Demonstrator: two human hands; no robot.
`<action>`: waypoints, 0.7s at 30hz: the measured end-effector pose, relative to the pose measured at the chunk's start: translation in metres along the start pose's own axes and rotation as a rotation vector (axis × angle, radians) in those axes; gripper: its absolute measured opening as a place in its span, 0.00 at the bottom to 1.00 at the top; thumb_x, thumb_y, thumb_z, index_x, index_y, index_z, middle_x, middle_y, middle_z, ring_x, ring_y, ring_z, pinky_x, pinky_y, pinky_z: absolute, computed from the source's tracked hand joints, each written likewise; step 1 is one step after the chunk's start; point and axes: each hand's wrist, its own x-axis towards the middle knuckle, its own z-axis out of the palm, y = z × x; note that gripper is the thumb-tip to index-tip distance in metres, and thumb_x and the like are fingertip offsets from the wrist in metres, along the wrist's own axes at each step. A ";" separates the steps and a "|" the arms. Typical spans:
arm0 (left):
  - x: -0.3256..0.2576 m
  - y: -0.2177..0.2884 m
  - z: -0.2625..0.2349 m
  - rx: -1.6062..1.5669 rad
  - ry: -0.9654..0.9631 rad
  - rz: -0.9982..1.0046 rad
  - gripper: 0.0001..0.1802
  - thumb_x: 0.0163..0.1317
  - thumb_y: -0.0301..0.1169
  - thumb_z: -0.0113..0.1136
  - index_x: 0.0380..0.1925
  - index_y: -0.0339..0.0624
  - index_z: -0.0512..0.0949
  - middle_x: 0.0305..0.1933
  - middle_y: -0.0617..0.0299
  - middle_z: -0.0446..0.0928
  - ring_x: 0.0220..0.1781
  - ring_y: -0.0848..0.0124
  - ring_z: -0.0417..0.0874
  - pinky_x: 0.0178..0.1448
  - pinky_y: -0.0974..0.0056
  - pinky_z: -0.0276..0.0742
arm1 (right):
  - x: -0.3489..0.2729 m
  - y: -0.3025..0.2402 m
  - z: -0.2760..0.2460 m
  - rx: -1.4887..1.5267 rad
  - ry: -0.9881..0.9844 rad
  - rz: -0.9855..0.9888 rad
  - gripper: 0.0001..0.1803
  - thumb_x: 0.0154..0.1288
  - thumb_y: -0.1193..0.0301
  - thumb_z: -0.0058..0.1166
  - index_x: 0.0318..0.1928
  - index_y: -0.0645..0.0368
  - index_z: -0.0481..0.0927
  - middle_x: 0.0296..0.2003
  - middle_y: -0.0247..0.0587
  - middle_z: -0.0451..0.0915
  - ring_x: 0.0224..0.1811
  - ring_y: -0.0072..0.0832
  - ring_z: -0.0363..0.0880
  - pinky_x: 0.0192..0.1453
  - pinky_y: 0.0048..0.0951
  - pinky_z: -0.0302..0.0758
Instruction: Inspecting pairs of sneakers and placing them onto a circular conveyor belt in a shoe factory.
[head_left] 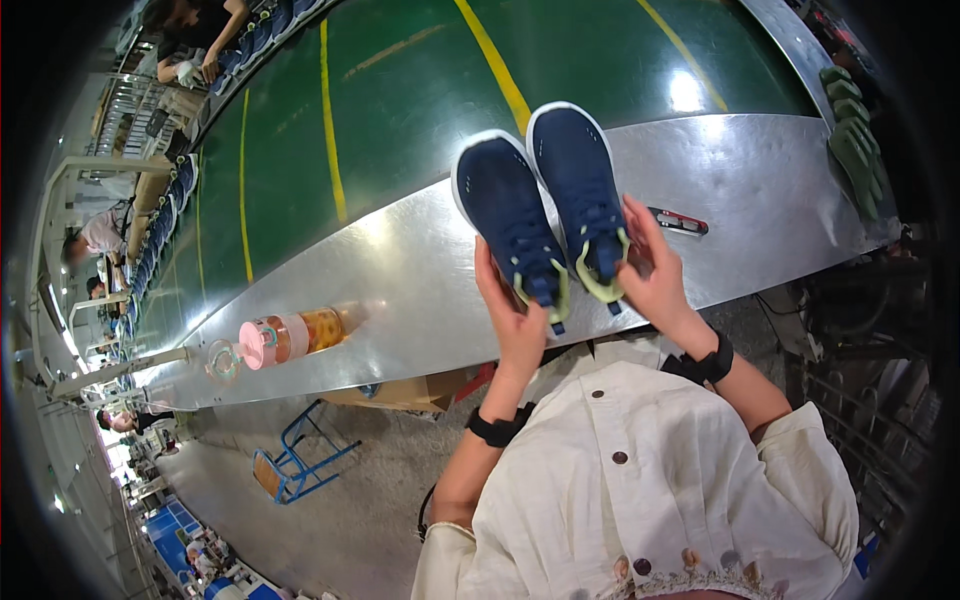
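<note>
Two navy sneakers with white soles and pale green heel collars are side by side over the near edge of the steel table (740, 190), toes pointing away from me. Around the heel of the left sneaker (500, 190) my left hand (512, 318) is closed, thumb by the collar. My right hand (655, 275) grips the heel of the right sneaker (575, 160), with its thumb at the opening and fingers along the outer side. Just right of that hand lies a red and black utility knife (680, 221) on the steel.
Beyond the steel runs a green conveyor belt (400, 120) with yellow lines. A pink-lidded bottle (285, 338) lies at the left. Green shoe-shaped pieces (853, 150) are stacked far right. A blue-framed stool (295, 460) stands on the floor. Other people work along the far side.
</note>
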 end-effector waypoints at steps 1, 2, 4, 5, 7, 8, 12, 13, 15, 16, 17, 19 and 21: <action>0.002 -0.001 -0.006 -0.205 0.045 -0.241 0.42 0.52 0.19 0.52 0.69 0.38 0.49 0.65 0.52 0.60 0.64 0.64 0.66 0.68 0.62 0.61 | 0.005 -0.002 0.001 0.154 0.045 0.068 0.36 0.57 0.80 0.50 0.68 0.58 0.60 0.54 0.44 0.76 0.53 0.28 0.77 0.54 0.26 0.73; 0.004 -0.001 -0.013 -0.421 0.083 -0.474 0.38 0.51 0.17 0.50 0.67 0.39 0.56 0.60 0.53 0.68 0.58 0.66 0.73 0.63 0.64 0.69 | 0.010 -0.005 -0.007 0.377 0.080 0.283 0.34 0.58 0.79 0.49 0.67 0.56 0.61 0.51 0.40 0.77 0.47 0.23 0.77 0.49 0.24 0.73; 0.009 -0.003 -0.027 -0.777 0.144 -0.655 0.28 0.52 0.17 0.45 0.57 0.45 0.68 0.49 0.58 0.76 0.47 0.69 0.80 0.54 0.66 0.78 | 0.012 -0.011 -0.017 0.651 0.123 0.594 0.28 0.60 0.75 0.48 0.63 0.52 0.68 0.40 0.29 0.77 0.35 0.12 0.71 0.39 0.21 0.70; 0.012 -0.003 -0.033 -0.931 0.116 -0.746 0.26 0.53 0.18 0.45 0.54 0.47 0.70 0.49 0.59 0.76 0.47 0.68 0.80 0.55 0.64 0.78 | 0.012 -0.013 -0.021 0.670 0.051 0.583 0.28 0.60 0.75 0.48 0.63 0.52 0.68 0.40 0.29 0.77 0.35 0.12 0.71 0.39 0.21 0.70; 0.012 -0.001 -0.035 -1.112 0.119 -0.803 0.28 0.61 0.34 0.51 0.62 0.42 0.64 0.64 0.53 0.67 0.65 0.56 0.69 0.69 0.49 0.64 | 0.004 -0.015 -0.022 0.712 0.222 0.848 0.24 0.60 0.72 0.50 0.59 0.53 0.71 0.42 0.28 0.77 0.39 0.14 0.73 0.42 0.21 0.71; 0.014 0.000 -0.032 -1.228 0.084 -0.769 0.30 0.61 0.36 0.51 0.64 0.41 0.61 0.66 0.50 0.65 0.67 0.55 0.67 0.71 0.47 0.60 | 0.005 -0.013 -0.022 0.781 0.163 0.848 0.24 0.62 0.67 0.52 0.60 0.52 0.70 0.47 0.28 0.77 0.45 0.18 0.76 0.48 0.26 0.75; 0.013 0.008 -0.023 -1.478 -0.161 -0.646 0.35 0.61 0.39 0.50 0.67 0.36 0.56 0.68 0.45 0.61 0.69 0.52 0.63 0.72 0.46 0.58 | -0.001 -0.004 -0.017 1.012 0.034 0.743 0.26 0.65 0.65 0.50 0.63 0.48 0.65 0.55 0.32 0.73 0.57 0.26 0.74 0.59 0.35 0.75; 0.012 0.009 -0.023 -1.472 -0.181 -0.624 0.35 0.61 0.39 0.50 0.67 0.36 0.56 0.68 0.45 0.61 0.69 0.52 0.63 0.72 0.46 0.58 | -0.001 -0.001 -0.017 1.019 0.003 0.747 0.26 0.65 0.65 0.50 0.63 0.48 0.65 0.55 0.32 0.73 0.57 0.26 0.74 0.59 0.35 0.75; 0.006 0.010 -0.026 -1.385 -0.051 -0.765 0.35 0.59 0.39 0.52 0.65 0.37 0.60 0.67 0.49 0.64 0.68 0.53 0.65 0.71 0.47 0.60 | -0.005 0.001 -0.016 1.084 0.026 0.754 0.25 0.66 0.65 0.49 0.64 0.49 0.65 0.56 0.32 0.73 0.57 0.25 0.74 0.60 0.34 0.73; 0.003 0.009 -0.027 -1.338 -0.043 -0.765 0.35 0.59 0.39 0.52 0.65 0.37 0.60 0.67 0.49 0.64 0.68 0.53 0.65 0.71 0.47 0.60 | -0.006 0.002 -0.016 1.100 -0.013 0.750 0.25 0.67 0.65 0.48 0.64 0.49 0.65 0.56 0.31 0.73 0.58 0.24 0.73 0.61 0.33 0.71; -0.001 0.008 -0.029 -1.288 -0.009 -0.779 0.31 0.59 0.40 0.53 0.63 0.41 0.64 0.64 0.54 0.68 0.66 0.57 0.69 0.70 0.49 0.62 | -0.008 0.002 -0.016 1.163 -0.093 0.689 0.25 0.67 0.65 0.47 0.64 0.49 0.65 0.57 0.31 0.72 0.58 0.24 0.72 0.63 0.33 0.70; -0.005 0.003 -0.032 -1.276 0.058 -0.850 0.25 0.59 0.39 0.54 0.58 0.47 0.71 0.59 0.60 0.74 0.62 0.63 0.74 0.67 0.52 0.67 | -0.010 0.002 -0.016 1.116 -0.029 0.743 0.26 0.67 0.62 0.48 0.65 0.46 0.64 0.58 0.28 0.71 0.60 0.22 0.70 0.64 0.32 0.67; -0.009 -0.002 -0.032 -1.306 0.069 -0.881 0.24 0.59 0.36 0.53 0.57 0.48 0.71 0.59 0.60 0.74 0.60 0.63 0.75 0.66 0.52 0.69 | -0.012 0.002 -0.016 1.067 -0.004 0.805 0.28 0.66 0.61 0.49 0.66 0.44 0.63 0.59 0.27 0.71 0.60 0.22 0.70 0.63 0.33 0.67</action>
